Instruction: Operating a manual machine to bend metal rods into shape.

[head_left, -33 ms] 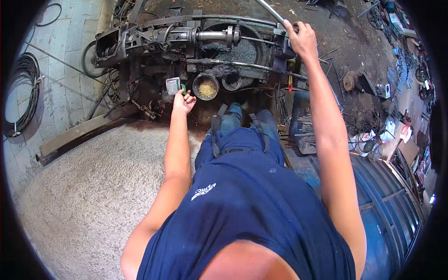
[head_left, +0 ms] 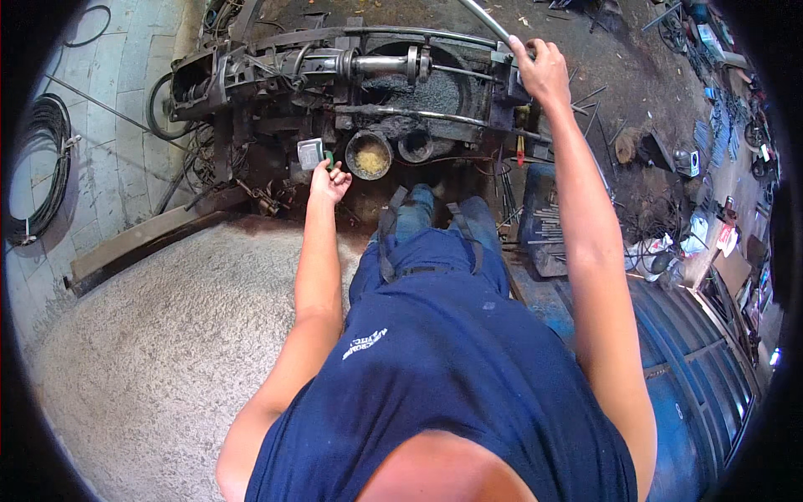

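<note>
My left hand point(head_left: 331, 181) is at the front of the machine, fingers curled, with its fingertips on the lower edge of a small grey box point(head_left: 310, 154). A green part point(head_left: 329, 157) shows at that box's right side. My right hand point(head_left: 544, 74) is wrapped round the lower end of a long metal bar point(head_left: 483, 18), which slants up and left out of view. Between and beyond my hands lies a dark, greasy machine point(head_left: 376, 64) with a horizontal shaft and rails. Close to my left hand hangs a round metal cup point(head_left: 369, 156) with yellowish material inside.
A second dark cup point(head_left: 416, 146) sits beside the first. Pale granular material point(head_left: 184, 343) is heaped at my left. Coiled black hose point(head_left: 42, 159) lies far left. A metal tray of rods point(head_left: 548, 222) and a blue ribbed panel point(head_left: 677, 360) are at right.
</note>
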A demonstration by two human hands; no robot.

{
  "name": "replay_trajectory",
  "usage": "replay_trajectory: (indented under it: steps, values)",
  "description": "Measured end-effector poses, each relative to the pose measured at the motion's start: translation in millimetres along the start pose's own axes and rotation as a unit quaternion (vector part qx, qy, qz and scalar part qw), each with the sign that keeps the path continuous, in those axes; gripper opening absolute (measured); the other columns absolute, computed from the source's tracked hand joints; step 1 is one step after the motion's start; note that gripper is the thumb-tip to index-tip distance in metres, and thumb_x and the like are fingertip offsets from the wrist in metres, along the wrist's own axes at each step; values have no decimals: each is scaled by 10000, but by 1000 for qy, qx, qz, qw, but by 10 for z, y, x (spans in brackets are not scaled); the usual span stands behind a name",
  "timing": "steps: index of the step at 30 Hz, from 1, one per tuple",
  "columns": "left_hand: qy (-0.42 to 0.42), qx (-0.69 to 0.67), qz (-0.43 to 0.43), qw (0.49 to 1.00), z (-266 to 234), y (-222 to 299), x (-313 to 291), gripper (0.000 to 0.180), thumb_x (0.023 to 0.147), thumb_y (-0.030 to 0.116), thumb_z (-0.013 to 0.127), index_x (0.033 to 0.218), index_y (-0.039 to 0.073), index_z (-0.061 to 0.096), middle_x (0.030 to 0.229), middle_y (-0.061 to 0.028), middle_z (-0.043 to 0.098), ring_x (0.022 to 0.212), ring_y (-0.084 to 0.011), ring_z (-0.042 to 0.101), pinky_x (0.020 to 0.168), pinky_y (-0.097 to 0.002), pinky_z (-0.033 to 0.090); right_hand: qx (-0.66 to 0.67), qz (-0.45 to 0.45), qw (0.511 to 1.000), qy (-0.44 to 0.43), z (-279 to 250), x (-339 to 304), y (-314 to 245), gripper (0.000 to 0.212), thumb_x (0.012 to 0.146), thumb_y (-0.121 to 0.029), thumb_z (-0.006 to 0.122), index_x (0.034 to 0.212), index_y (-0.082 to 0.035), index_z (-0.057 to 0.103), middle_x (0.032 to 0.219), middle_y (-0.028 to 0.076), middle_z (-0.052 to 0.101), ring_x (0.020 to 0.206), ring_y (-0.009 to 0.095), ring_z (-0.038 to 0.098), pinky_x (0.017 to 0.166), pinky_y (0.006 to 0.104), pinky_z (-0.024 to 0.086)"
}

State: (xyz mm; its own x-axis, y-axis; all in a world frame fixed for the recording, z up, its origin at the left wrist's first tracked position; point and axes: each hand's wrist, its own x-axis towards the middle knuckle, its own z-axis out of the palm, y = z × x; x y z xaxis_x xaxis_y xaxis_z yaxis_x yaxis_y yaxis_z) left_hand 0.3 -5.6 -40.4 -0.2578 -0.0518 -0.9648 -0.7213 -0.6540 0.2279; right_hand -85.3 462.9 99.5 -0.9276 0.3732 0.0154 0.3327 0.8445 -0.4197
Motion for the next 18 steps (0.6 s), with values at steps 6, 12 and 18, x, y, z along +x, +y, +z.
replay_trajectory:
  steps: [6, 12, 18]
  values:
    - [2, 5, -5, 1000, -1, 5, 16, 322, 978, 314, 438, 871, 23, 523, 492, 26, 251, 404, -137, 239, 648, -323, 425, -1, -5, 1000, -1, 13, 24, 57, 737, 868, -673, 461, 1146, -14, 642, 1128, 235, 603, 1094, 389, 561, 947, 467, 439]
    - [-7, 6, -5, 1000, -8, -1, 26, 318, 975, 316, 441, 888, 22, 522, 493, 23, 252, 404, -132, 247, 640, -321, 429, 9, -6, 1000, -2, 13, 22, 48, 728, 873, -666, 456, 1145, -18, 644, 1122, 236, 603, 1095, 388, 561, 949, 472, 437]
    - [-1, 3, -7, 1000, -7, 7, 36, 313, 973, 313, 441, 886, 24, 523, 492, 25, 252, 400, -136, 234, 645, -324, 426, 8, -6, 1000, 14, 53, 17, 27, 724, 869, -660, 470, 1153, -15, 640, 1118, 237, 604, 1087, 393, 566, 940, 482, 442]
